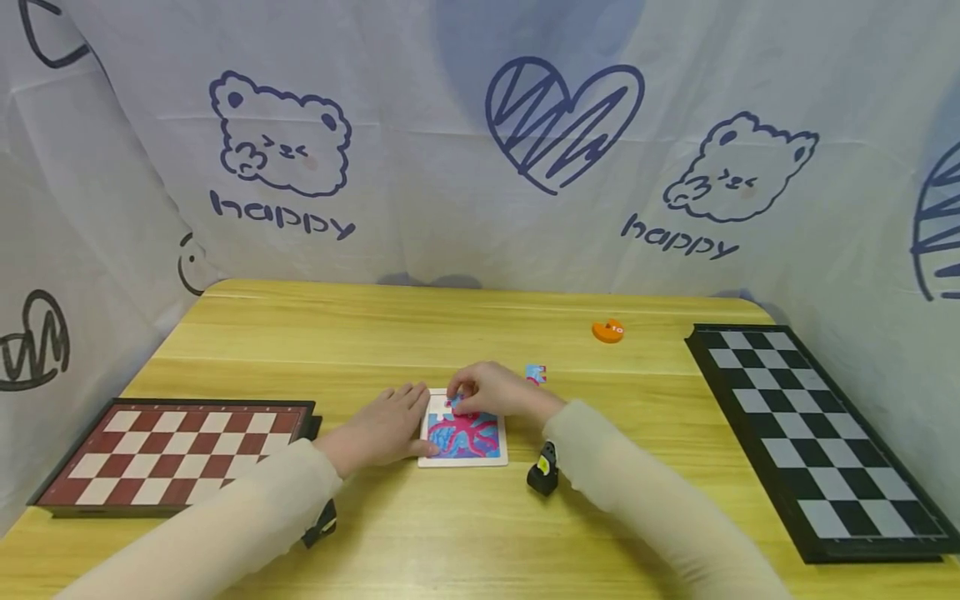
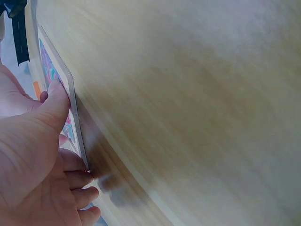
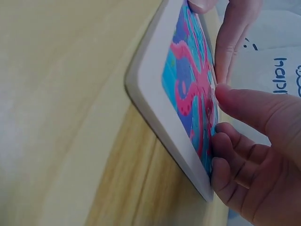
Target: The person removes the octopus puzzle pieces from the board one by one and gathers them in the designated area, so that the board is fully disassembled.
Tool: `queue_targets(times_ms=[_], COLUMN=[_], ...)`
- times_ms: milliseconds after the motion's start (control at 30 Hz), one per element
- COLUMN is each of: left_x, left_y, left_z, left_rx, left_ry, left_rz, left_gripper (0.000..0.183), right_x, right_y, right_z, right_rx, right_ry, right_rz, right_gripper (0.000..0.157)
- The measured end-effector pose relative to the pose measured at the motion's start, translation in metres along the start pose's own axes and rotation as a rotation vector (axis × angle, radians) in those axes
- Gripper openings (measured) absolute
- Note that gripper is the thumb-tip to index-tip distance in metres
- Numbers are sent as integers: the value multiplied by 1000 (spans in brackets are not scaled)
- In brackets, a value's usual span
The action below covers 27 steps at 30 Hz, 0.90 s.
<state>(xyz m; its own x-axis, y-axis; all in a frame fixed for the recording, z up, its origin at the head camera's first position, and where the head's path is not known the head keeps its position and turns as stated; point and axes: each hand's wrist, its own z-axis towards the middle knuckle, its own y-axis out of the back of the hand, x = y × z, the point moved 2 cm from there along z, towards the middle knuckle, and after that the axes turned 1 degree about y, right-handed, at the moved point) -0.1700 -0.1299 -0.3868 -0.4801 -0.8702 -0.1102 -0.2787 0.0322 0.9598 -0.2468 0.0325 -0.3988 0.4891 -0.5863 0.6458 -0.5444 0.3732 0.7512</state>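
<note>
A small jigsaw puzzle (image 1: 465,437) with a pink octopus on blue lies in a white frame board (image 1: 463,464) at the table's middle. My left hand (image 1: 382,427) rests along the board's left side, its thumb (image 2: 57,101) on top and its other fingers fairly straight beside the edge. Over the upper left part of the picture, my right hand (image 1: 495,390) pinches a blue and pink puzzle piece (image 1: 453,402) between thumb and fingers. Much of that piece is hidden by the fingers. Another loose piece (image 1: 536,373) lies on the table just beyond the right wrist.
A red-brown and cream chessboard (image 1: 180,450) stands at the left, beside my left forearm. On the right lies a black and white chessboard (image 1: 813,433). A small orange object (image 1: 608,332) sits toward the table's back edge, before a white cloth with drawings (image 1: 427,208).
</note>
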Motion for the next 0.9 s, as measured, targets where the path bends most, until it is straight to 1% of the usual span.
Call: queue_targets(times_ms=[67, 300, 600, 900], left_x=[0, 1, 0, 1], left_y=[0, -1, 0, -2], left_z=[0, 1, 0, 2], left_rx=[0, 7, 9, 2], left_ry=[0, 7, 10, 9], left_rz=[2, 4, -6, 4], left_gripper=[79, 79, 79, 80], right_x=[1, 2, 2, 2], right_y=[0, -3, -5, -5], right_z=[0, 2, 1, 1], right_rx=[4, -2, -34, -35], right_ry=[-10, -39, -47, -75], right_rz=[-16, 10, -49, -38], right_gripper=[8, 10, 11, 11])
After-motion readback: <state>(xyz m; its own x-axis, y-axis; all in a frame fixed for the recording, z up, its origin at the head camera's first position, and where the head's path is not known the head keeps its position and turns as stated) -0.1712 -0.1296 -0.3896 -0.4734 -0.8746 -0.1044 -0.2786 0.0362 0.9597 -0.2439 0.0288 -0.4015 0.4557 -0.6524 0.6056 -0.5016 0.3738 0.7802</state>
